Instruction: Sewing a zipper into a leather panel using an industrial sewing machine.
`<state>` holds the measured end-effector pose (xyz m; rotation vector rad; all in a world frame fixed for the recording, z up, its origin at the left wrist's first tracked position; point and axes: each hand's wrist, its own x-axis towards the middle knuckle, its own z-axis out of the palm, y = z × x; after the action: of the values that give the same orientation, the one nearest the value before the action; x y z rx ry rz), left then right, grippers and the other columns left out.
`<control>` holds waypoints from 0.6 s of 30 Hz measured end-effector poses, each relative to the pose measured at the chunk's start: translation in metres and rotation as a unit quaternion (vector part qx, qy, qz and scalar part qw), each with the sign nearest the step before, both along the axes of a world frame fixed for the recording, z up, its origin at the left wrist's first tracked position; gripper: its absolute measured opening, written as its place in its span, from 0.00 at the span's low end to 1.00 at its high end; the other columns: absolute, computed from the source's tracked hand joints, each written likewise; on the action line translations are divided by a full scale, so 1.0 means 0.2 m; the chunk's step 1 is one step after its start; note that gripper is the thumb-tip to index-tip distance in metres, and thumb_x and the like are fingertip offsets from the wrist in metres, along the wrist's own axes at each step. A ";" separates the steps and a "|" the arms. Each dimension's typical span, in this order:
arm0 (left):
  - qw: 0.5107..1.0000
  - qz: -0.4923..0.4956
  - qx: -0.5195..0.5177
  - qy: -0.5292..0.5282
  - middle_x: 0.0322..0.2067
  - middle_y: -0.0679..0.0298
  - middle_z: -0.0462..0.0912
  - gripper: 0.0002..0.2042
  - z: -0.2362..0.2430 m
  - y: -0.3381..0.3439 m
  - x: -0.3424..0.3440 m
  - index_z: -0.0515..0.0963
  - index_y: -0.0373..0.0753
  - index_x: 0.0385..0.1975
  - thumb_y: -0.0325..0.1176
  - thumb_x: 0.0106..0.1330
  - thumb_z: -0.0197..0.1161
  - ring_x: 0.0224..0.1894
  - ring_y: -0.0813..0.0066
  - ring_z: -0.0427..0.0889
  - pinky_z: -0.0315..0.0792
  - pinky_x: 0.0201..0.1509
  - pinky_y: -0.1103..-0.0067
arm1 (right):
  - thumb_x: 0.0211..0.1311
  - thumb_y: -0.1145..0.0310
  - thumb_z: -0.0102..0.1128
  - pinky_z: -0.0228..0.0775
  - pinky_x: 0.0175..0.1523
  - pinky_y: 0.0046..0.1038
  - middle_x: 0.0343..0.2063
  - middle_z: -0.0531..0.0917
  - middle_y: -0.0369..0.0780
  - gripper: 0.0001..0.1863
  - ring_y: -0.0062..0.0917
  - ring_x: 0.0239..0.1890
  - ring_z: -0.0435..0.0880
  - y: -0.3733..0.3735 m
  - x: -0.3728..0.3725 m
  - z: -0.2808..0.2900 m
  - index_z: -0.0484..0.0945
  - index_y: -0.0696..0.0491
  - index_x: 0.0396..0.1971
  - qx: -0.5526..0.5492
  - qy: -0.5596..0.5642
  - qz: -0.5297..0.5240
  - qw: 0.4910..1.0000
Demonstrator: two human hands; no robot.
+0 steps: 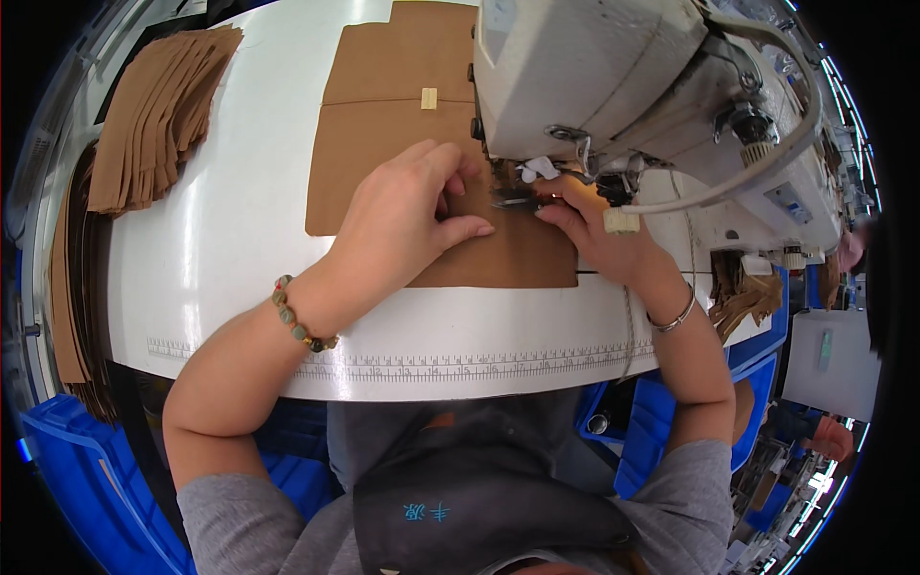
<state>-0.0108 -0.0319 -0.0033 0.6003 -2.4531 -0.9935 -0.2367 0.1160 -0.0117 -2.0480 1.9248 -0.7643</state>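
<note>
A brown fabric piece (383, 158) lies flat on the white table, under the head of a sewing machine (585, 77). A small cream tag (429, 99) sits on its seam line. My left hand (407, 206) rests over the cloth, left of the needle area, fingers bent and thumb apart, with nothing seen between them. Beside the needle, my right hand (594, 225) is closed on dark metal thread snips (516, 199), whose blades point left over the fabric. The machine head partly hides the right fingers.
Stacked brown fabric pieces (163, 120) lie at the far left, and more hang over the left edge (72, 278). A printed ruler (431, 367) runs along the front edge. Brown scraps (743, 292) and blue bins (652, 431) are at the right; another blue bin (96, 479) stands lower left.
</note>
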 end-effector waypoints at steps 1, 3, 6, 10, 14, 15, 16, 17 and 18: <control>1.000 0.001 -0.003 -0.002 0.34 0.62 0.80 0.20 0.00 0.00 0.00 0.79 0.37 0.40 0.36 0.52 0.81 0.32 0.64 0.82 0.77 0.38 0.69 | 0.73 0.64 0.63 0.77 0.47 0.31 0.40 0.86 0.42 0.16 0.36 0.42 0.86 0.00 0.00 0.01 0.78 0.55 0.54 -0.014 -0.026 0.031 0.999; 1.000 -0.004 -0.002 0.010 0.34 0.61 0.80 0.20 -0.01 0.00 0.00 0.79 0.37 0.40 0.35 0.52 0.81 0.33 0.63 0.82 0.77 0.38 0.69 | 0.72 0.64 0.64 0.77 0.47 0.31 0.40 0.86 0.41 0.17 0.37 0.43 0.85 0.00 0.02 0.03 0.78 0.55 0.55 -0.009 -0.024 0.081 0.996; 1.000 -0.002 -0.015 0.016 0.34 0.61 0.81 0.20 -0.03 -0.01 0.00 0.79 0.38 0.41 0.35 0.53 0.81 0.33 0.62 0.82 0.77 0.39 0.68 | 0.67 0.60 0.68 0.77 0.43 0.33 0.36 0.87 0.39 0.15 0.37 0.39 0.86 0.03 0.07 0.10 0.81 0.53 0.47 -0.014 -0.031 0.137 0.990; 0.999 0.000 -0.052 0.008 0.33 0.63 0.81 0.22 -0.02 0.01 0.00 0.81 0.36 0.45 0.33 0.52 0.82 0.28 0.73 0.81 0.78 0.35 0.77 | 0.65 0.59 0.70 0.75 0.38 0.35 0.32 0.85 0.37 0.13 0.35 0.35 0.85 0.05 0.09 0.19 0.82 0.50 0.43 -0.014 0.028 0.125 0.992; 0.997 0.023 -0.076 0.004 0.33 0.63 0.82 0.15 0.00 0.04 -0.04 0.82 0.39 0.39 0.38 0.58 0.78 0.31 0.67 0.85 0.78 0.36 0.72 | 0.67 0.59 0.69 0.74 0.41 0.34 0.34 0.85 0.42 0.13 0.36 0.37 0.85 0.03 -0.02 0.24 0.84 0.52 0.43 0.194 0.161 -0.024 0.967; 0.997 0.036 -0.074 0.009 0.33 0.64 0.83 0.13 0.00 0.05 -0.06 0.82 0.41 0.36 0.41 0.60 0.76 0.33 0.64 0.86 0.78 0.36 0.69 | 0.67 0.59 0.69 0.74 0.41 0.34 0.34 0.85 0.42 0.13 0.36 0.37 0.85 0.03 -0.04 0.24 0.84 0.52 0.43 0.186 0.144 -0.014 0.972; 0.996 0.038 -0.075 -0.001 0.33 0.64 0.83 0.13 0.01 0.06 -0.07 0.82 0.41 0.36 0.41 0.60 0.76 0.33 0.64 0.86 0.78 0.36 0.69 | 0.67 0.61 0.67 0.74 0.39 0.37 0.32 0.84 0.44 0.12 0.40 0.35 0.84 0.03 -0.05 0.24 0.82 0.54 0.39 0.116 0.142 -0.010 0.983; 0.995 0.058 -0.082 -0.014 0.31 0.64 0.83 0.11 0.01 0.07 -0.09 0.83 0.41 0.34 0.41 0.61 0.75 0.32 0.63 0.86 0.78 0.35 0.69 | 0.67 0.62 0.65 0.73 0.37 0.40 0.29 0.83 0.45 0.11 0.43 0.33 0.83 0.03 -0.06 0.23 0.80 0.55 0.34 0.044 0.140 -0.007 0.989; 0.993 0.075 -0.085 -0.025 0.30 0.64 0.84 0.10 0.01 0.08 -0.10 0.84 0.41 0.31 0.40 0.61 0.74 0.31 0.63 0.86 0.78 0.33 0.69 | 0.67 0.63 0.63 0.72 0.35 0.43 0.26 0.81 0.46 0.12 0.47 0.31 0.82 0.04 -0.07 0.22 0.78 0.57 0.30 -0.023 0.153 -0.004 0.988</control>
<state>-0.0309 -0.0169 -0.0010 0.7467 -2.4625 -0.7118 -0.2498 0.1230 0.0319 -2.3006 2.0899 -0.5244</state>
